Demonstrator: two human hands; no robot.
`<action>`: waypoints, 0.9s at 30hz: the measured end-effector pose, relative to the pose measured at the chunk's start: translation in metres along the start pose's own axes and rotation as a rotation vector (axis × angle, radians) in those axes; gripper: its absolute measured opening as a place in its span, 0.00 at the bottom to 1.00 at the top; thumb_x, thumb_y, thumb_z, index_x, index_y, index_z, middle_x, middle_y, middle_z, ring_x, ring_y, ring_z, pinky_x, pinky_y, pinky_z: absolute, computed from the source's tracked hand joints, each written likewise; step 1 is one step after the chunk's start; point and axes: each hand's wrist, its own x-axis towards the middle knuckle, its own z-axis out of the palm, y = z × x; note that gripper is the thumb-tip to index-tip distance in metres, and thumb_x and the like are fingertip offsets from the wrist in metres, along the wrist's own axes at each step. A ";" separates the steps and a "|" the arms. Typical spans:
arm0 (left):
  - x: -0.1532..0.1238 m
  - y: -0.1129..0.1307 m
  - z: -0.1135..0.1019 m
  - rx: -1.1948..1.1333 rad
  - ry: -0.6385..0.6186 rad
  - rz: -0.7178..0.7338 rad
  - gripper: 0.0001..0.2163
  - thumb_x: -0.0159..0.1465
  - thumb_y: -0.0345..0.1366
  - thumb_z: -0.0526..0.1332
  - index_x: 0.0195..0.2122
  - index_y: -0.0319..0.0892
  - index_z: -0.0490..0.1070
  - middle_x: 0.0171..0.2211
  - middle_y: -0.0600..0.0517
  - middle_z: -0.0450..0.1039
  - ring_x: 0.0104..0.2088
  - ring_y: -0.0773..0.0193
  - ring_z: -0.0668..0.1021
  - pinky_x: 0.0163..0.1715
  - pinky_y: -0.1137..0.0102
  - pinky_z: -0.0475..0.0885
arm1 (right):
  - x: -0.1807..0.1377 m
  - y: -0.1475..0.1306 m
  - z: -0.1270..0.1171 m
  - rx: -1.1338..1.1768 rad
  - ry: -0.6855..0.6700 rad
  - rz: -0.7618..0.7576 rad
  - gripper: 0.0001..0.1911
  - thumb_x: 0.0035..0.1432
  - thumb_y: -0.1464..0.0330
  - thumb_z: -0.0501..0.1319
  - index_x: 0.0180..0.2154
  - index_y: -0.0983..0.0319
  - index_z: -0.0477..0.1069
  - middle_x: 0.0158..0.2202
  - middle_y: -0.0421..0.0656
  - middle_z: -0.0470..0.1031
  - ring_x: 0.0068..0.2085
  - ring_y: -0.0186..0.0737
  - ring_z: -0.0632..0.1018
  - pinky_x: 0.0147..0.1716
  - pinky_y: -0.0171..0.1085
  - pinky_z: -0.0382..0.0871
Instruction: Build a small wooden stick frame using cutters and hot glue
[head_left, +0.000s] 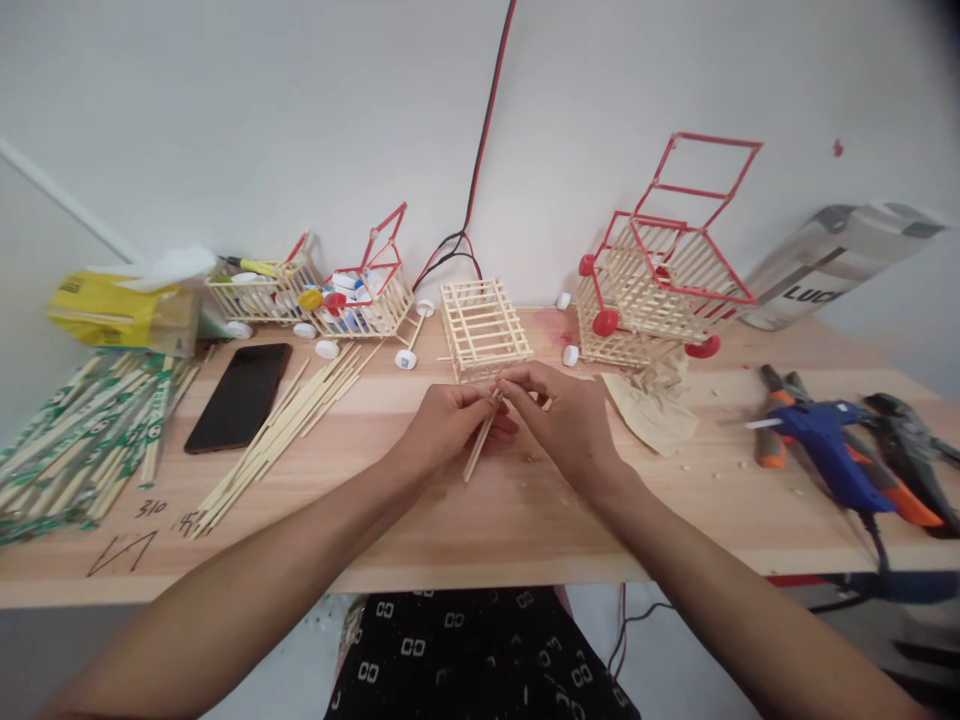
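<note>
Left hand: thumb and fingers pinched on the upper part of the thin sticks.
Right hand: fingertips closed at the sticks' upper end, near the left hand's.
Thin sticks: between both hands, slanted, lower end toward the near table edge; exact count unclear.
Stick frame: on the table, just beyond the hands.
Loose sticks: left, beside the phone.
Glue gun: far right.

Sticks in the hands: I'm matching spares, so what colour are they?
Pale tan; the sticks show best in the head view, the only one.
</note>
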 end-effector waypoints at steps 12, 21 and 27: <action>0.001 -0.001 0.001 -0.030 -0.023 0.035 0.07 0.60 0.31 0.61 0.33 0.35 0.78 0.28 0.46 0.79 0.26 0.66 0.79 0.32 0.72 0.75 | -0.001 0.011 0.007 0.170 -0.068 0.065 0.08 0.59 0.67 0.61 0.38 0.56 0.78 0.37 0.38 0.81 0.36 0.36 0.79 0.33 0.33 0.67; 0.001 -0.001 0.001 -0.073 -0.015 0.053 0.06 0.59 0.31 0.61 0.30 0.35 0.77 0.27 0.47 0.78 0.26 0.67 0.79 0.35 0.69 0.75 | -0.003 0.008 0.008 0.186 -0.054 0.097 0.08 0.59 0.68 0.60 0.37 0.57 0.78 0.36 0.38 0.81 0.38 0.37 0.80 0.37 0.34 0.69; 0.001 0.003 -0.006 -0.105 -0.180 -0.042 0.10 0.56 0.37 0.66 0.35 0.35 0.76 0.33 0.44 0.78 0.32 0.64 0.80 0.40 0.65 0.74 | 0.001 0.010 0.002 0.277 -0.040 0.135 0.07 0.58 0.67 0.61 0.35 0.59 0.78 0.36 0.40 0.81 0.36 0.38 0.80 0.38 0.35 0.71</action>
